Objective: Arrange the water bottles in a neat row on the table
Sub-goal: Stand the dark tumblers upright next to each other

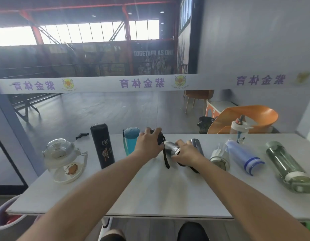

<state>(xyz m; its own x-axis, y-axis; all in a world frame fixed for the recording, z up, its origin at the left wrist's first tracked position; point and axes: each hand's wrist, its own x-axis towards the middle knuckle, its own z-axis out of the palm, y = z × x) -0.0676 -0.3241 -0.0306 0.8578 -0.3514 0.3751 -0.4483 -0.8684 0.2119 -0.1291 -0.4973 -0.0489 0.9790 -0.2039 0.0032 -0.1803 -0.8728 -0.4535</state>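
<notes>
A single head-worn wide-angle camera sits close above the near edge of the pale grey rectangular tabletop (150, 193), facing forward and down across it toward the hall beyond.

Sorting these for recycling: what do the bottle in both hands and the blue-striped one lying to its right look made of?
The held bottle looks like brushed metal, probably stainless steel: silvery with soft glints, and a black cap. The blue-striped bottle looks like translucent plastic: frosted, bluish and see-through.
</notes>
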